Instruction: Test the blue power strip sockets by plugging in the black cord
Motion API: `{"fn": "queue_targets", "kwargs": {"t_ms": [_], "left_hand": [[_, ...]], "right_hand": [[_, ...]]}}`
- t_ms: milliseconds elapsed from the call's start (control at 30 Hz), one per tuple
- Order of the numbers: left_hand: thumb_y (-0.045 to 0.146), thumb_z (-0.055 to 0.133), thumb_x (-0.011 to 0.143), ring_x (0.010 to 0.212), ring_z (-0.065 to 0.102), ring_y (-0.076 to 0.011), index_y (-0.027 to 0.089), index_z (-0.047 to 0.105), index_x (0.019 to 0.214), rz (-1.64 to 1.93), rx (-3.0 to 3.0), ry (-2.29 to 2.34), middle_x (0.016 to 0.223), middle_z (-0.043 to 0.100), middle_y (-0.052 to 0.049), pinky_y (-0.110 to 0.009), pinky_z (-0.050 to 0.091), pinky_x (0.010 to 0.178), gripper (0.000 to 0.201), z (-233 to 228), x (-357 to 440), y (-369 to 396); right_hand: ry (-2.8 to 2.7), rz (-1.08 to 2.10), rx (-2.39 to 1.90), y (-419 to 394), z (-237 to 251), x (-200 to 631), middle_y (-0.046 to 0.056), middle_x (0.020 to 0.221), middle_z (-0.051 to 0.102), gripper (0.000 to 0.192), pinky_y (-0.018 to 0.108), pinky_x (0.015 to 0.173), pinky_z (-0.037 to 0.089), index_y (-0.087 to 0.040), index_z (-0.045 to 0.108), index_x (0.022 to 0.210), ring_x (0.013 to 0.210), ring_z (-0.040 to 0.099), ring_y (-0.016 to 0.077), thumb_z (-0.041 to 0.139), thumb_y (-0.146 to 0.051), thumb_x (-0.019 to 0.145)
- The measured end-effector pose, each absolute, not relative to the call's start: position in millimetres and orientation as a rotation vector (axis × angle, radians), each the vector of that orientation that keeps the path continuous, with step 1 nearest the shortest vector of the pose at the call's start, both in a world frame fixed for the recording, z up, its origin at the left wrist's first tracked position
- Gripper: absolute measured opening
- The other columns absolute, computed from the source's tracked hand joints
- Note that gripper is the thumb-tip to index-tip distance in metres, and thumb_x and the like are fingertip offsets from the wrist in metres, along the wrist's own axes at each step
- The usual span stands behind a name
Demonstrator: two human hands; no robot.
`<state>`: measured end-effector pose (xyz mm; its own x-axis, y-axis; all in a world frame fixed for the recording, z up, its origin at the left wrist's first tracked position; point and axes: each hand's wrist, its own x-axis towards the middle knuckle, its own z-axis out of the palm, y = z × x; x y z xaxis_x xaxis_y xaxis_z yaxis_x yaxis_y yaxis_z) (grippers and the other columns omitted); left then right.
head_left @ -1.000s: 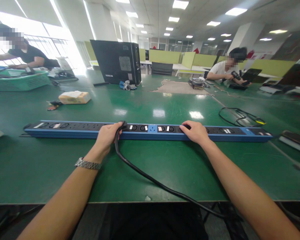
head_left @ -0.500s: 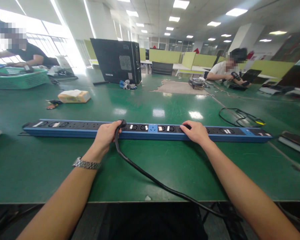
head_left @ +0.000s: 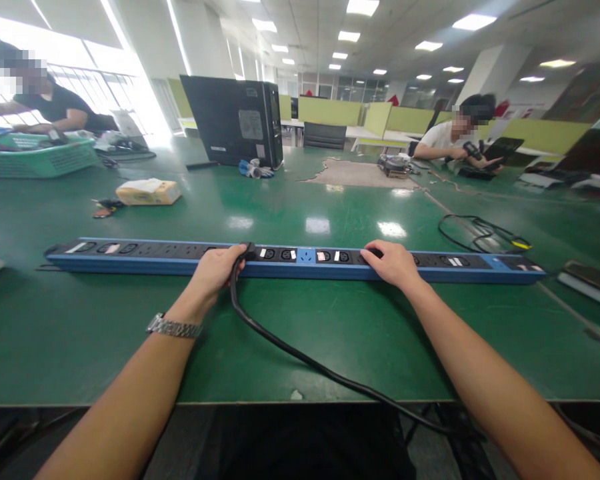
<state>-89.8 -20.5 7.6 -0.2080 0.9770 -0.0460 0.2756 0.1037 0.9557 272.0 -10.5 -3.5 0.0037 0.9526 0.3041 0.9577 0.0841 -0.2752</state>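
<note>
Power strip (head_left: 307, 271), lying on table (head_left: 330, 317); plug (head_left: 249, 250), gripped by left hand (head_left: 214, 272), slightly lower than a moment ago, so nearer the sockets (head_left: 307, 256); right hand (head_left: 393, 264) on strip, grip unclear.

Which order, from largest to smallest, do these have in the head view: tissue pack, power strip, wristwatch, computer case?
By area in the picture:
1. power strip
2. computer case
3. tissue pack
4. wristwatch
Nearness to the camera enlarges the wristwatch.

Single head-worn view, looking forward and down, across nearby table (head_left: 340, 313)
</note>
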Motion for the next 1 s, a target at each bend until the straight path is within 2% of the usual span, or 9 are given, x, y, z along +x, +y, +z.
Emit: {"fn": "queue_targets", "kwargs": {"t_ms": [233, 467, 700, 1000], "left_hand": [[0.048, 0.061, 0.071, 0.035, 0.040, -0.0100, 0.017, 0.059, 0.054, 1.076, 1.276, 1.652, 0.040, 0.048, 0.001, -0.021, 0.027, 0.036, 0.035, 11.9, -92.0, -21.5], [0.050, 0.061, 0.071, 0.033, 0.038, -0.0096, 0.016, 0.062, 0.056, 0.998, 1.264, 1.694, 0.037, 0.044, 0.001, -0.020, 0.024, 0.034, 0.038, 17.9, -94.8, -24.0], [0.049, 0.061, 0.071, 0.033, 0.037, -0.0094, 0.015, 0.064, 0.056, 0.989, 1.335, 1.685, 0.036, 0.042, 0.001, -0.020, 0.023, 0.035, 0.037, 19.2, -95.9, -25.8], [0.049, 0.060, 0.075, 0.038, 0.042, -0.0088, 0.014, 0.062, 0.059, 1.087, 1.387, 1.621, 0.043, 0.050, 0.000, -0.020, 0.029, 0.039, 0.039, 13.0, -93.3, -24.9]], "right_hand": [[-1.968, -0.020, -1.894, -11.2, -2.8, 271.5, 0.004, 0.096, 0.074, 0.037, 0.031, 0.072, 0.045, -0.026, 0.073, 0.101, 0.085, 0.065, 0.0217, 0.047, -0.049, 0.087], [-1.962, -0.022, -1.906, -12.1, -2.6, 271.1, 0.004, 0.101, 0.074, 0.038, 0.033, 0.073, 0.046, -0.027, 0.073, 0.101, 0.094, 0.065, 0.0242, 0.046, -0.050, 0.087], [-1.960, -0.032, -1.909, -12.9, -3.0, 271.0, 0.004, 0.101, 0.074, 0.038, 0.033, 0.073, 0.046, -0.027, 0.073, 0.102, 0.093, 0.066, 0.0243, 0.046, -0.050, 0.087], [-1.965, -0.032, -1.893, -11.5, -3.5, 271.8, 0.004, 0.100, 0.074, 0.038, 0.032, 0.073, 0.046, -0.027, 0.073, 0.101, 0.092, 0.065, 0.0234, 0.047, -0.050, 0.087]]}}
